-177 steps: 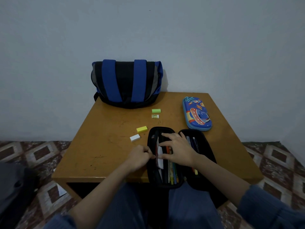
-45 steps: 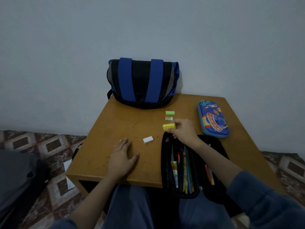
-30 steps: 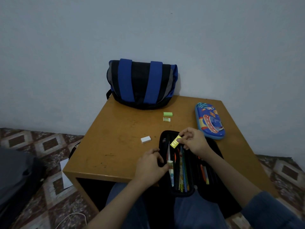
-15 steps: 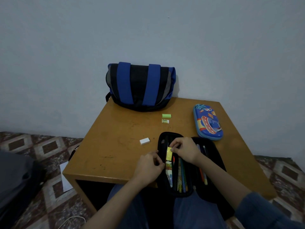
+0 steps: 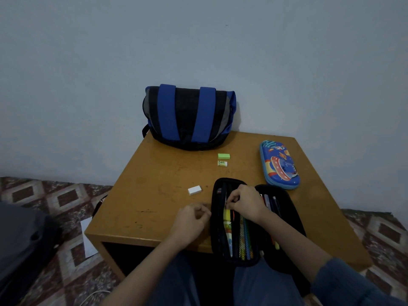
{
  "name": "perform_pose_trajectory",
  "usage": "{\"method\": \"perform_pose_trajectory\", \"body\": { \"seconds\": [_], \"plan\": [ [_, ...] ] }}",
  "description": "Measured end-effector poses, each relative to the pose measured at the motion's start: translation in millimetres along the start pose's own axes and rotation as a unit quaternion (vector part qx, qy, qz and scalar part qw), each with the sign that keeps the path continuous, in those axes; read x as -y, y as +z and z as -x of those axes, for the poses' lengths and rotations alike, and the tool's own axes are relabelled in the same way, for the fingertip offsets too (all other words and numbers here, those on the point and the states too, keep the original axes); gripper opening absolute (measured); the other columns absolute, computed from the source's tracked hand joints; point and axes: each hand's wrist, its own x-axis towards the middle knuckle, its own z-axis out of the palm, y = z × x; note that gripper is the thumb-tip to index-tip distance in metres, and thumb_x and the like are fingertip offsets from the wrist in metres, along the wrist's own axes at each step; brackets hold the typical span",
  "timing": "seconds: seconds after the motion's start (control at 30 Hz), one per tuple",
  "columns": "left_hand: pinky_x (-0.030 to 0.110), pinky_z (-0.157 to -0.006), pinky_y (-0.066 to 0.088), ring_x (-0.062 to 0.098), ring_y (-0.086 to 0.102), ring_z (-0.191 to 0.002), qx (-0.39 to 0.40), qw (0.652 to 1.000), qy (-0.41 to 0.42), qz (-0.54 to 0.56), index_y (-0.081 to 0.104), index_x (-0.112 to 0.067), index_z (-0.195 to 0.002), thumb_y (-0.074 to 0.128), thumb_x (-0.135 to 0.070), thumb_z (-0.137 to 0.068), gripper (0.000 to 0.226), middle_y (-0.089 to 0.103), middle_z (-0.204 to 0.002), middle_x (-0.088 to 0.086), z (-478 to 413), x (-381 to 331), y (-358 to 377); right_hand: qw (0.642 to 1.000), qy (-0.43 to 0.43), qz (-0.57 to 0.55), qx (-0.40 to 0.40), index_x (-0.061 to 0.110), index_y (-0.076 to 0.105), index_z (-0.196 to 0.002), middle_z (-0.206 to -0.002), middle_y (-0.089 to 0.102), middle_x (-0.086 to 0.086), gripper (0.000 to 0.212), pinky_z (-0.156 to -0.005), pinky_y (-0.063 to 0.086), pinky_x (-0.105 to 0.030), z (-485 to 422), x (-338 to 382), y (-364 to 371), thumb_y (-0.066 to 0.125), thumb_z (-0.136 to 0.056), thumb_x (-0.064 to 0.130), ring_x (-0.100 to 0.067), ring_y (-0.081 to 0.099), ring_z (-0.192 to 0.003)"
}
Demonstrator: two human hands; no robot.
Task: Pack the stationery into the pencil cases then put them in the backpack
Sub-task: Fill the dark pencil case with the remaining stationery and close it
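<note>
1. The yellow eraser (image 5: 227,214) is a small bright block. It stands lengthwise in the left half of the black pencil case (image 5: 289,219), with its far end under the fingertips of the right hand (image 5: 245,204).
2. The right hand's fingers are curled and pinch that far end of the eraser.
3. The left hand (image 5: 192,219) lies on the table (image 5: 154,195), just beside the case's left wall, with its fingers curled. Whether it grips the wall cannot be told.
4. The black pencil case lies spread open across the near edge of the table and overhangs it.
   - The left half holds a row of pencils (image 5: 242,237), laid lengthwise.
   - The right half holds several pens (image 5: 270,202), partly covered by the right forearm.
5. The blue pencil case (image 5: 279,165), printed with a cartoon pattern, lies closed near the right edge.
6. The backpack (image 5: 187,115), black with two blue straps, sits at the far edge against the wall.
7. Three erasers lie loose on the table:
   - a green eraser (image 5: 224,155) in front of the backpack;
   - a small printed eraser (image 5: 222,163) just beside it;
   - a white eraser (image 5: 194,190) near the black case's far left corner.
8. The light is dim, so the print on the small eraser cannot be read.
</note>
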Motion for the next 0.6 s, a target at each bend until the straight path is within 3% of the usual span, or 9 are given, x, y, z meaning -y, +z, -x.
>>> {"method": "perform_pose_trajectory", "body": {
  "seconds": [0.07, 0.13, 0.23, 0.37, 0.5, 0.6],
  "plan": [
    [0.019, -0.088, 0.037, 0.006, 0.046, -0.109, -0.017, 1.0, -0.011, -0.013, 0.063, -0.021, -0.101, 0.052, -0.02, -0.094, 0.013, 0.054, -0.129, -0.005, -2.2, 10.4, -13.8, 1.0, 0.002, -0.009, -0.017, 0.011, 0.075, -0.082, -0.067, 0.058, 0.014, 0.011, -0.055, 0.04, -0.016, -3.0, 0.8, -4.5, 0.066, -0.083, 0.016, -0.002, 0.051, -0.061],
    [0.021, -0.095, 0.038, 0.01, 0.045, -0.12, -0.053, 0.997, -0.012, -0.06, 0.057, -0.021, -0.121, 0.052, -0.022, -0.094, 0.028, 0.048, -0.137, -0.005, -5.7, 27.7, -27.3, 0.998, 0.008, -0.031, -0.045, 0.012, 0.074, -0.083, -0.065, 0.053, 0.016, 0.011, -0.054, 0.039, -0.013, -7.9, 3.4, -9.1, 0.065, -0.085, 0.017, 0.0, 0.05, -0.06],
    [0.03, -0.113, 0.023, 0.014, 0.024, -0.14, -0.09, 0.982, -0.01, -0.166, 0.038, -0.019, -0.141, 0.046, -0.028, -0.096, 0.046, 0.029, -0.152, -0.003, -9.6, 57.1, -38.3, 0.997, -0.003, -0.036, -0.066, 0.014, 0.073, -0.083, -0.066, 0.051, 0.017, 0.011, -0.057, 0.042, -0.015, -15.1, 13.4, -12.0, 0.064, -0.086, 0.018, -0.001, 0.05, -0.062],
    [0.024, -0.116, 0.003, 0.012, 0.012, -0.144, -0.105, 0.963, 0.021, -0.248, 0.029, -0.019, -0.145, 0.032, -0.029, -0.101, 0.046, 0.021, -0.155, -0.003, -9.1, 79.1, -35.7, 0.997, -0.034, -0.008, -0.061, 0.013, 0.073, -0.089, -0.077, 0.058, 0.006, 0.014, -0.067, 0.049, -0.026, -25.5, 33.1, -4.4, 0.061, -0.088, 0.02, -0.01, 0.055, -0.076],
    [0.024, -0.115, 0.005, 0.014, 0.016, -0.143, -0.125, 0.962, 0.039, -0.238, 0.033, -0.017, -0.144, 0.034, -0.027, -0.1, 0.045, 0.025, -0.153, -0.002, -9.2, 81.0, -32.0, 0.994, -0.061, 0.068, -0.054, 0.014, 0.071, -0.101, -0.107, 0.059, -0.005, 0.02, -0.07, 0.047, -0.028, -35.7, 46.7, 12.6, 0.054, -0.092, 0.021, -0.019, 0.053, -0.102],
    [0.025, -0.116, 0.007, 0.013, 0.014, -0.144, -0.119, 0.963, 0.042, -0.238, 0.033, -0.017, -0.144, 0.033, -0.028, -0.1, 0.045, 0.025, -0.154, -0.002, -10.7, 84.2, -32.3, 0.987, -0.089, 0.132, -0.028, 0.016, 0.066, -0.112, -0.118, 0.056, -0.004, 0.025, -0.079, 0.044, -0.029, -44.7, 52.6, 25.4, 0.05, -0.094, 0.019, -0.023, 0.044, -0.116]
  ]
}}
